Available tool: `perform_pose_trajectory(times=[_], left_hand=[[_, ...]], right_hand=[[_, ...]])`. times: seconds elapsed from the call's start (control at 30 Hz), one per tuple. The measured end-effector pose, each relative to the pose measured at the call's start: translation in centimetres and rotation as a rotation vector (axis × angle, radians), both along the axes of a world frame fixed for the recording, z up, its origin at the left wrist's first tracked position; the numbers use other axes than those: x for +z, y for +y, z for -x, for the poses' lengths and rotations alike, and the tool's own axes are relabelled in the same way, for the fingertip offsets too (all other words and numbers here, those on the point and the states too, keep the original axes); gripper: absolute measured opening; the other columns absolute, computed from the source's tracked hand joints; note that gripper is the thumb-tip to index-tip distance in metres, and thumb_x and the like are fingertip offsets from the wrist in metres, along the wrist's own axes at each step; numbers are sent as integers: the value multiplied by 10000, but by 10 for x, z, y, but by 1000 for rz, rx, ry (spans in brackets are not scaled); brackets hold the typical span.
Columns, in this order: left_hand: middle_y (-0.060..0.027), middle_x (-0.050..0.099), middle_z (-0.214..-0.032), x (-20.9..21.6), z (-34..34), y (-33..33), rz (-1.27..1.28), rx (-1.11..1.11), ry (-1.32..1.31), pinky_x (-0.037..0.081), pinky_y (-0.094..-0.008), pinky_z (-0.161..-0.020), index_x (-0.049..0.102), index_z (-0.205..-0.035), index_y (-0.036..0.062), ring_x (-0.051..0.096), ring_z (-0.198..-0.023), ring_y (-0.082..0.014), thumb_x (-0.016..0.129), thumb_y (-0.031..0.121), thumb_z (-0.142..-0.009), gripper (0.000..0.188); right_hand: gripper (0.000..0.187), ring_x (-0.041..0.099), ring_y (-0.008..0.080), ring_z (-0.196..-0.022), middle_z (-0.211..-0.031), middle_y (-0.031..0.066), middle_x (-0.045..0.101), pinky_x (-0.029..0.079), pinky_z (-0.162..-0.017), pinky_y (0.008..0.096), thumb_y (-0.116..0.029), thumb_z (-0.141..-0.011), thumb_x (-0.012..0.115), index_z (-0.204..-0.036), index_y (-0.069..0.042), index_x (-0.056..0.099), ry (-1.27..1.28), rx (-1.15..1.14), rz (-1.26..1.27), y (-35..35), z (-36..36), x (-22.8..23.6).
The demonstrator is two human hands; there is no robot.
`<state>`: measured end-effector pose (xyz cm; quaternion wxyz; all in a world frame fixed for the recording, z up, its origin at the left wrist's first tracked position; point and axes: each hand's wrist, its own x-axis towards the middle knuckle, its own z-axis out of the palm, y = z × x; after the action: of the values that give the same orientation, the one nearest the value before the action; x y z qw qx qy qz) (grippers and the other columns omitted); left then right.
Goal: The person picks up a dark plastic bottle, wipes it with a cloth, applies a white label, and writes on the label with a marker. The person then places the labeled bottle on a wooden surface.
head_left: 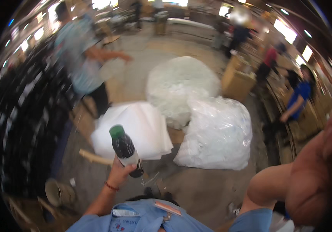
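Observation:
My left hand [120,172] is wrapped round a dark bottle [124,147] with a green cap and a pale label. The bottle tilts, cap end away from me, in front of a stack of white sheets [131,121]. My right arm is bent up close at the right edge. The right hand [330,135] shows only in part there, blurred and cut off by the dark rim, so its fingers are hidden.
Beyond the sheets stand a large rounded translucent bundle [183,79] and a clear plastic bag of white material [218,133]. Black stacked goods [26,116] line the left. A person [77,54] stands ahead left; others work at right. A bucket [59,192] sits low left.

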<state>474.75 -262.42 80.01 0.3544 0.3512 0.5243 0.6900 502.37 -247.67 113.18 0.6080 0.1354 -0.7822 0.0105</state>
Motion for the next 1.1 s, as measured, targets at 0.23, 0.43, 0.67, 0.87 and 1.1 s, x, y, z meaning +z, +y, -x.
perform_pose_trajectory(times=[0.23,0.43,0.67,0.87,1.1], left_hand=[[-114,652,-1124,11,56,-160,-18,391,-109,522,-361,-902,537,-1228,18,644,-1019,-205,762,285,-748,594],[-94,657,-1010,-41,80,-208,-122,701,-266,543,-328,-792,575,-1142,23,656,-922,-176,767,405,-751,579],[-88,675,-1018,-111,207,-357,-34,992,-189,543,-337,-813,594,-1151,-2,668,-918,-197,706,267,-791,464],[-81,641,-1008,-76,342,-409,27,922,-282,532,-335,-805,529,-1168,33,647,-896,-188,719,261,-794,477],[-92,650,-1041,-77,570,-322,-47,698,-162,535,-332,-798,525,-1201,43,652,-922,-189,744,337,-797,546]], right_hand=[[216,606,154,-808,-922,112,632,484,-727,269,29,-865,645,-1075,65,616,-265,303,679,-12,159,-103],[193,631,135,-809,-854,73,667,502,-746,263,-1,-878,597,-1061,30,651,-1025,391,1072,-46,255,-234],[344,636,195,-1033,-1113,143,683,480,-905,309,-155,-901,624,-1205,5,618,-1540,561,895,-176,489,-335],[742,407,304,-1392,-1536,214,340,390,-1095,377,-201,-918,622,-1533,-36,241,-1436,679,1030,-192,727,-349],[915,486,293,-1299,-1579,205,241,443,-1012,382,-178,-846,690,-1544,-19,120,-695,166,507,-52,942,-219]])
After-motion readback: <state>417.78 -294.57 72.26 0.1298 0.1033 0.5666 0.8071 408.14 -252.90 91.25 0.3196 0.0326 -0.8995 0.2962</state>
